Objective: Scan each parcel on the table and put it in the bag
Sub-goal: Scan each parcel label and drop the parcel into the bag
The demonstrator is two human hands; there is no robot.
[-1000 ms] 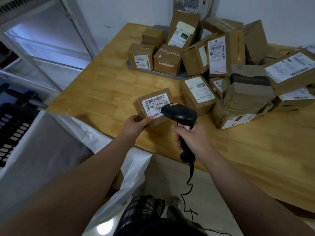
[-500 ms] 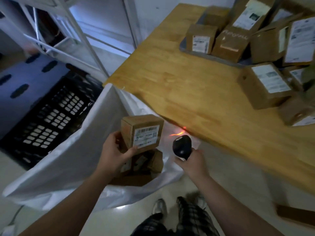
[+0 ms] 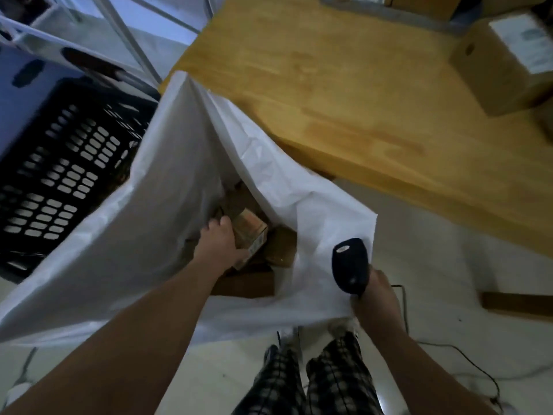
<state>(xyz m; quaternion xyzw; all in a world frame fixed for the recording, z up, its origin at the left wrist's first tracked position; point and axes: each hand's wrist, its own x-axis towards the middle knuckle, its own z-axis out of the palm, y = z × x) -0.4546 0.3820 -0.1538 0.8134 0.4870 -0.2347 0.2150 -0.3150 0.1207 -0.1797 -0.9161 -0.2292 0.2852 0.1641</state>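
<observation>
Bench 1 o'clock | 1 bag | left hand fingers grip 1 parcel inside | right hand fingers clasp 1 scanner, 5 o'clock

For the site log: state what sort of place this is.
Probably a parcel dispatch or sorting room: a labelled cardboard parcel on the wooden table, a barcode scanner in the right hand, and a white bag holding boxes.

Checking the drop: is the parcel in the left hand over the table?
No: the left hand holds the parcel down inside the bag, off the table.
</observation>
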